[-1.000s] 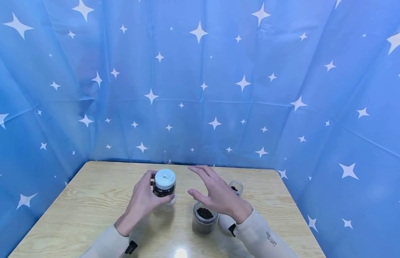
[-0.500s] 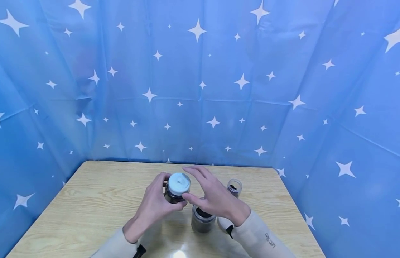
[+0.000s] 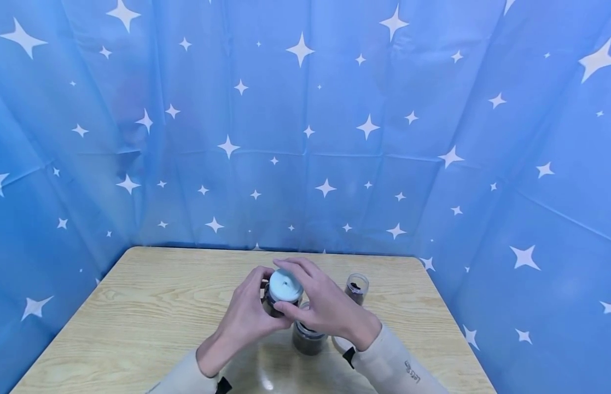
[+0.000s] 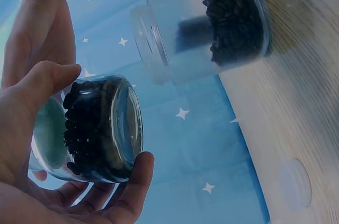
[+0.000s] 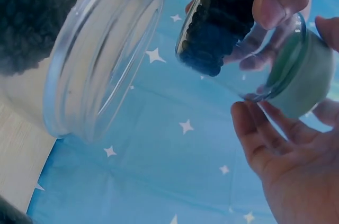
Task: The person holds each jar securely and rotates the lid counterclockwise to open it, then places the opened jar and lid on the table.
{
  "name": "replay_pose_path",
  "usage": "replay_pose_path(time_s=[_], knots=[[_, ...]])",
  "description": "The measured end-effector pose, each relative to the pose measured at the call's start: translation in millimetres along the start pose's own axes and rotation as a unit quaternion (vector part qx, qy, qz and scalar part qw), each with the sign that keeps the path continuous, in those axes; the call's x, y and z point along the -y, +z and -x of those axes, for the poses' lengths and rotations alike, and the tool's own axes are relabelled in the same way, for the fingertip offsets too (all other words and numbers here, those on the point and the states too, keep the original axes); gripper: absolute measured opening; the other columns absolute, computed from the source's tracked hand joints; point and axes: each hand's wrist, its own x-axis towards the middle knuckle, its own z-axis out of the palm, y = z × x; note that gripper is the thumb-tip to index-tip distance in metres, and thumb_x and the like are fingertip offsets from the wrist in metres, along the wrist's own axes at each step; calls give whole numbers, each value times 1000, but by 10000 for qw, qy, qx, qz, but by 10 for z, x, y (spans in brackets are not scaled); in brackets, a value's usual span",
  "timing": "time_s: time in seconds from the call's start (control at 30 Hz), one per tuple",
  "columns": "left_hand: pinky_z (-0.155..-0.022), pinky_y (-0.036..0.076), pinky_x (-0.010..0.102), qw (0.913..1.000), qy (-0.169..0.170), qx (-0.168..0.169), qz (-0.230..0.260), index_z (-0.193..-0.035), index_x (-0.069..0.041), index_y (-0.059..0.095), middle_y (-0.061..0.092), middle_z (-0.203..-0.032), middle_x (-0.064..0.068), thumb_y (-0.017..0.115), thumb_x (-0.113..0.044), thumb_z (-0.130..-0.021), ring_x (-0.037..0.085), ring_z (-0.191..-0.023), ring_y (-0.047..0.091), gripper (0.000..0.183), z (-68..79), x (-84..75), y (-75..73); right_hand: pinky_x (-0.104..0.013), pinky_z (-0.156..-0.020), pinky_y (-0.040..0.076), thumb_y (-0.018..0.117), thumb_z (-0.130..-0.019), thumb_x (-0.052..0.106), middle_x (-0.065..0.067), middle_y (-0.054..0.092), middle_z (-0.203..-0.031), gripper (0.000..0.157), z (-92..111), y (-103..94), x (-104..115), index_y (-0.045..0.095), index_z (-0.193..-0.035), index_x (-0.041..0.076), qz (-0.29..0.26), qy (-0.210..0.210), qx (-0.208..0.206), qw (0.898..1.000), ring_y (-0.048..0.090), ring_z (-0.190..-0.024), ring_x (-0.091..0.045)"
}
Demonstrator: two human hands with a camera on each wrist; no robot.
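My left hand (image 3: 251,306) grips a small glass jar (image 4: 90,128) partly filled with dark beans, which look like coffee beans. A light blue-green lid (image 3: 284,285) sits on top of this jar. Thumb and fingers of my right hand (image 3: 330,303) are bent around the lid's sides. In the right wrist view the beans lie in the base half of the held jar, away from the lid. Just right of it in the head view stands a larger lidless glass jar (image 3: 309,343) with similar beans (image 4: 235,20), partly covered by my right hand.
Another open glass jar (image 3: 356,290) with dark contents stands farther back to the right. A white round object (image 3: 341,345) shows beside my right wrist. A pale lid (image 4: 296,181) lies on the wooden table (image 3: 152,306). A starry blue curtain (image 3: 305,109) surrounds the table.
My left hand has carried the lidded jar rightward, toward the larger jar. My right hand has gone from spread fingers beside the jar to holding its lid.
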Motion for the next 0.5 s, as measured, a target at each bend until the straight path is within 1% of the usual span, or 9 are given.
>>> replay_pose_path(time_s=[0.13,0.27,0.5], knots=[[-102,68,40,10000,48,29,17,-142,-12,67,76,-126,-1,107,-21,-69,20,-118,76,83,4,-22,9,-40,-116,65,87,-108,32,-5,63,-165,70,-9,-4,16,57,-170,19,-21,-145,-38,9999,69,-145,-21],[-99,68,37,10000,12,50,27,-144,-13,66,76,-128,-2,108,-22,-70,18,-116,75,85,12,-35,15,-36,-117,64,86,-109,30,-1,65,-159,61,-19,-8,31,64,-165,19,-72,-267,-71,9996,68,-145,-19],[-98,67,35,10000,-3,79,-19,-143,-14,66,75,-129,-3,107,-25,-72,15,-116,74,83,12,-51,14,-37,-114,66,87,-108,28,-3,67,-157,59,-22,-31,50,67,-162,16,12,-397,-156,9991,70,-142,-21]])
